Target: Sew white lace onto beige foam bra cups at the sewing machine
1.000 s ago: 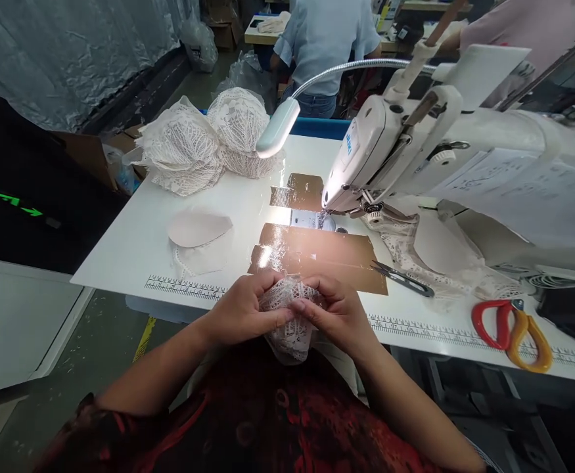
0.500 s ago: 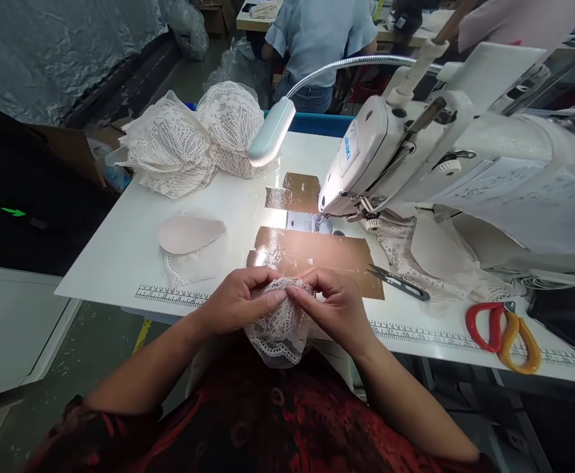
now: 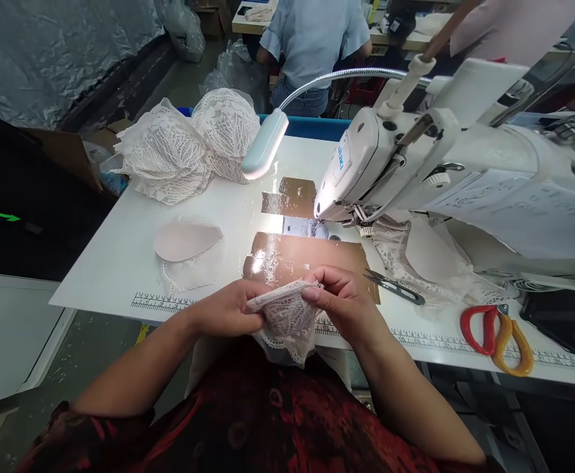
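Both my hands hold one white lace piece [image 3: 286, 316] at the near edge of the white sewing table [image 3: 129, 263]. My left hand [image 3: 225, 310] pinches its left edge, fingers closed. My right hand [image 3: 339, 302] pinches its upper right edge, fingers closed. The lace hangs down over the table edge toward my lap. Just beyond my hands lies brown tape [image 3: 311, 253] on the table under the lamp's glare, with the needle area of the white sewing machine [image 3: 366, 164] behind it.
A stack of lace cups [image 3: 183, 148] sits at the far left, a flat beige pad on lace [image 3: 186, 243] nearer. Thread snips [image 3: 395, 287] and red and orange scissors [image 3: 497, 328] lie to the right. More lace pieces [image 3: 425, 259] rest under the machine arm. Another person [image 3: 314, 39] stands behind the table.
My hands have spread apart a little, stretching the lace's top edge between them; the lace now hangs flatter. My view has shifted slightly.
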`<state>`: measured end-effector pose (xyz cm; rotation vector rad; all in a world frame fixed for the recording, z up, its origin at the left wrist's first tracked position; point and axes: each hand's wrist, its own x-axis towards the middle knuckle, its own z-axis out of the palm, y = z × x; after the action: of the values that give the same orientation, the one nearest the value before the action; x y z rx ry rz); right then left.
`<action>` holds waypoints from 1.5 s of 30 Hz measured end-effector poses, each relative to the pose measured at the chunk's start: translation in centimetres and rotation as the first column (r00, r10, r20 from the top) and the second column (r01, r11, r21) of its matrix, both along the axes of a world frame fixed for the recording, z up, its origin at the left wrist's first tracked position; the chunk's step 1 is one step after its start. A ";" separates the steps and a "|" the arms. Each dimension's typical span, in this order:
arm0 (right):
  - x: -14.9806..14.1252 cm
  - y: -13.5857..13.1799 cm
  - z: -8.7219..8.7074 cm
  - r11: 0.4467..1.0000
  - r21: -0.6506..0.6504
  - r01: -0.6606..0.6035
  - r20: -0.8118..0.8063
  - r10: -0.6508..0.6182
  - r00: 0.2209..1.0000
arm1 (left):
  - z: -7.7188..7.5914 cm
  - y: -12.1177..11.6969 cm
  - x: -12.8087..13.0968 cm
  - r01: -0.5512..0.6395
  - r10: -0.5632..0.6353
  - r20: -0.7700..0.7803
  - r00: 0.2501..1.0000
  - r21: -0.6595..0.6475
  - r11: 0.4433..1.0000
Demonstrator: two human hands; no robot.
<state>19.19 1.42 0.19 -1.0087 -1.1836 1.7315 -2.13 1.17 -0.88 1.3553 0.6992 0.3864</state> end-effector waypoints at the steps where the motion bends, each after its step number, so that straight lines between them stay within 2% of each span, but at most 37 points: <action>1: 0.1 -0.1 0.0 0.999 -0.029 0.018 -0.043 -0.019 0.999 | -0.4 0.0 -0.4 0.002 -0.002 -0.008 1.000 0.003 1.000; 3: 0.5 -0.3 0.1 0.997 -0.062 0.054 -0.084 -0.059 0.995 | -1.0 0.0 -1.2 -0.035 0.038 -0.050 0.998 0.060 0.998; 5: 0.8 -0.4 0.3 0.997 -0.052 0.065 -0.102 -0.070 0.992 | -1.2 0.2 -2.0 -0.138 0.168 -0.129 0.977 0.209 0.968; 6: 1.0 -0.5 0.5 0.998 -0.027 0.060 -0.101 -0.062 0.993 | -1.0 0.3 -2.2 -0.210 0.262 -0.147 0.954 0.298 0.931; 8: 1.1 -0.6 1.0 0.999 0.049 0.015 -0.067 -0.012 0.998 | -0.1 0.6 -2.3 -0.343 0.415 -0.080 0.906 0.436 0.832; 9: 1.2 -0.6 1.3 0.996 0.091 -0.025 -0.030 0.027 0.999 | 0.5 0.7 -2.1 -0.372 0.427 -0.011 0.904 0.470 0.800; 10: 1.1 -0.6 1.6 0.989 0.130 -0.066 0.017 0.064 0.998 | 1.2 0.8 -1.8 -0.375 0.398 0.058 0.916 0.485 0.790; 12: 1.0 -0.8 2.3 0.974 0.189 -0.127 0.109 0.108 0.988 | 2.6 1.0 -0.7 -0.283 0.252 0.131 0.959 0.486 0.827; 15: 1.0 -0.9 2.9 0.954 0.266 -0.141 0.218 0.083 0.972 | 3.8 1.3 1.1 -0.101 0.059 0.107 0.992 0.439 0.893; 17: 1.2 -0.9 3.1 0.937 0.323 -0.135 0.260 0.049 0.964 | 3.8 1.5 2.2 -0.044 0.008 0.099 0.995 0.370 0.928; 21: 1.9 -0.7 2.8 0.935 0.344 -0.092 0.303 -0.017 0.953 | 3.3 1.7 3.3 -0.064 0.025 0.165 0.986 0.236 0.970; 27: 2.6 -0.3 2.2 0.951 0.301 -0.072 0.326 -0.031 0.945 | 3.1 2.0 3.7 -0.135 0.107 0.120 0.987 0.260 0.956; 32: 2.8 -0.1 2.2 0.946 0.320 -0.044 0.314 -0.062 0.947 | 2.9 2.4 4.0 -0.084 0.060 0.188 0.980 0.123 0.989; 34: 2.9 0.0 2.2 0.947 0.318 -0.043 0.308 -0.060 0.949 | 3.0 2.7 4.0 -0.074 0.052 0.192 0.980 0.106 0.992; 38: 2.9 0.4 1.8 0.954 0.298 -0.028 0.292 -0.063 0.954 | 2.7 2.8 4.4 -0.141 0.120 0.203 0.972 0.090 0.986; 41: 2.8 0.9 1.1 0.974 0.226 -0.016 0.249 -0.042 0.968 | 1.9 2.5 5.3 -0.250 0.249 0.210 0.945 -0.022 0.968; 43: 2.8 1.3 0.6 0.987 0.158 -0.015 0.203 -0.018 0.979 | 1.5 2.3 5.5 -0.332 0.358 0.193 0.914 -0.154 0.931; 45: 3.3 1.5 0.2 0.995 0.095 0.013 0.166 -0.029 0.986 | 1.4 2.5 4.8 -0.452 0.490 0.149 0.859 -0.228 0.862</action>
<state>22.47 2.96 0.39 -1.1225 -1.3424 1.5836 2.70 3.67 0.57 0.9375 0.8742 0.8234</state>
